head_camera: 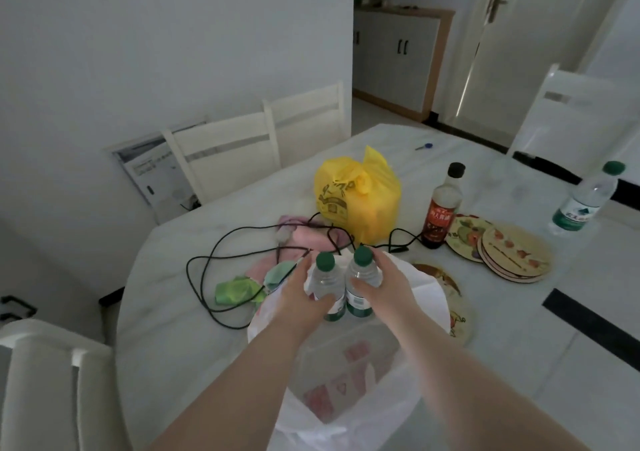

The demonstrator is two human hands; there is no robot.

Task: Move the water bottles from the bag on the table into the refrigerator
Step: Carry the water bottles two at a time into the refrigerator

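Two clear water bottles with green caps stand upright side by side above the open white plastic bag (349, 374) at the table's near edge. My left hand (303, 298) grips the left bottle (325, 279) around its body. My right hand (384, 282) grips the right bottle (362, 274) the same way. Both bottles' lower halves show green labels between my hands. A third water bottle (587, 197) stands alone at the table's right side. No refrigerator is in view.
On the marble table (180, 319) lie a tied yellow bag (360, 201), a dark sauce bottle (441, 208), stacked round mats (512, 249), a black cable (221, 260) and crumpled cloths (239, 288). White chairs (225, 152) surround the table. A doorway opens at the back right.
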